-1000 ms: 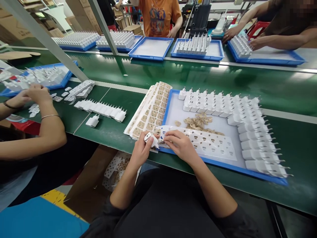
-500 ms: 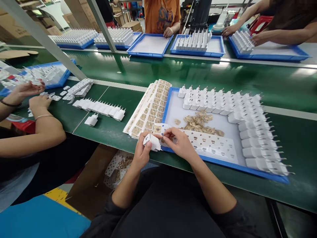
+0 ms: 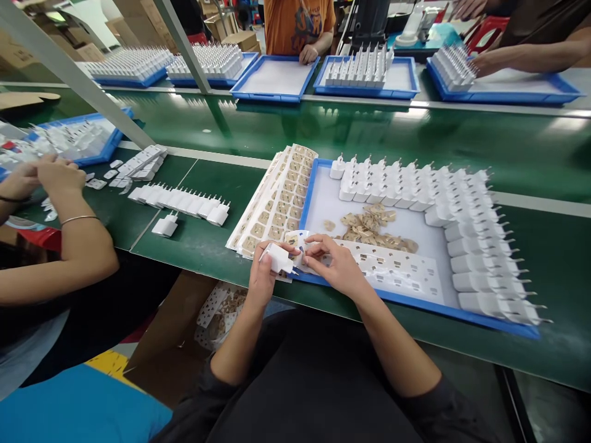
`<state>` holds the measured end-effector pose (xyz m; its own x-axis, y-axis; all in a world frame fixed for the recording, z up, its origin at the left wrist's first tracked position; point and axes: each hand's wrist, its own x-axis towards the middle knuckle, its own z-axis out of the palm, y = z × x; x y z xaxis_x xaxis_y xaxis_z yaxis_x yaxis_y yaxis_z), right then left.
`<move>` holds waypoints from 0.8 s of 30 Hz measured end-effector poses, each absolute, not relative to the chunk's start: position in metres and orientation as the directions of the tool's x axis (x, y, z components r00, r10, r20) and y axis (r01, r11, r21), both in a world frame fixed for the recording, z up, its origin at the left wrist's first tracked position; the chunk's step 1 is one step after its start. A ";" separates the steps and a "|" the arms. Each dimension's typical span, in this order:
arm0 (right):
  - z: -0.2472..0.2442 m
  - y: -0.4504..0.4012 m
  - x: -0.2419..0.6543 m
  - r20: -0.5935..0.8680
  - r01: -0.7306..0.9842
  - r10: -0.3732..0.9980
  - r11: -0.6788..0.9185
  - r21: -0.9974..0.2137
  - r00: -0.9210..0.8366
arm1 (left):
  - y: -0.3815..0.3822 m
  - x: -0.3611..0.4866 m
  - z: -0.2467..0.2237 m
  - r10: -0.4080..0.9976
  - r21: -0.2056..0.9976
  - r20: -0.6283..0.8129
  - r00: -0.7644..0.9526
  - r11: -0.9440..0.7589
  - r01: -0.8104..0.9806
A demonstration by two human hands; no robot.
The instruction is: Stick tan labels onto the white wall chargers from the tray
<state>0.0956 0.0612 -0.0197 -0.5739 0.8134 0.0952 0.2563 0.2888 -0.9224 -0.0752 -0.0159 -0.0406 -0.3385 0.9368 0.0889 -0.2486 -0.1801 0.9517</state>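
My left hand (image 3: 263, 277) is closed around a white plug-in charger (image 3: 278, 258), whose metal pins point right toward the tray's front edge. Close beside it, my right hand (image 3: 335, 264) has thumb and forefinger pinched together; what lies between them is too small to make out. The fingertips are at the left end of a mostly bare white sticker sheet (image 3: 401, 271) with cut-outs, lying across the front of a blue tray (image 3: 308, 194). In that tray sit a heap of tan backing pieces (image 3: 369, 227) and rows of white chargers (image 3: 392, 184), pins upward or outward.
Left of the tray lies a fanned stack of sticker sheets (image 3: 277, 203). Farther left are a row of chargers (image 3: 180, 202) and one single charger (image 3: 165, 225). A co-worker's hands (image 3: 50, 175) work at the far left. Across the green belt (image 3: 369, 129) stand several blue trays. A cardboard box (image 3: 170, 332) stands below the table edge.
The charger in my left hand has turned, so its port face no longer shows. My right hand stays almost in place by the sheet's end. The left co-worker's hands have come together.
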 end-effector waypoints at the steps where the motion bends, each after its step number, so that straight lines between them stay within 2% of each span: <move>1: -0.021 0.061 0.096 0.109 0.270 0.819 0.307 -0.913 -0.564 | -0.016 -0.076 -0.041 0.936 0.958 0.074 -0.344 -0.163 -0.237; 4: -0.023 0.059 0.099 0.185 0.315 0.829 0.393 -0.864 -0.527 | -0.016 -0.078 -0.042 0.932 0.977 0.041 -0.361 -0.112 -0.180; 8: -0.026 0.058 0.103 0.292 0.369 0.804 0.518 -0.772 -0.518 | -0.016 -0.078 -0.041 0.928 0.989 0.074 -0.366 -0.115 -0.091; 15: -0.021 0.061 0.105 0.285 0.418 0.780 0.559 -0.716 -0.557 | -0.019 -0.076 -0.032 0.950 0.994 0.074 -0.303 -0.096 -0.058; 19: -0.022 0.061 0.104 0.322 0.381 0.722 0.626 -0.680 -0.612 | -0.017 -0.075 -0.041 0.945 0.995 0.066 -0.320 -0.088 -0.054; 24: -0.024 0.066 0.106 0.320 0.434 0.698 0.673 -0.599 -0.640 | -0.012 -0.078 -0.052 0.948 0.991 0.041 -0.317 -0.078 -0.105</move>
<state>0.1062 0.0664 -0.0244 -0.6401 0.6984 0.3201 0.4343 0.6727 -0.5991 -0.0779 -0.0119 -0.0522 -0.3168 0.9476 0.0407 -0.1045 -0.0776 0.9915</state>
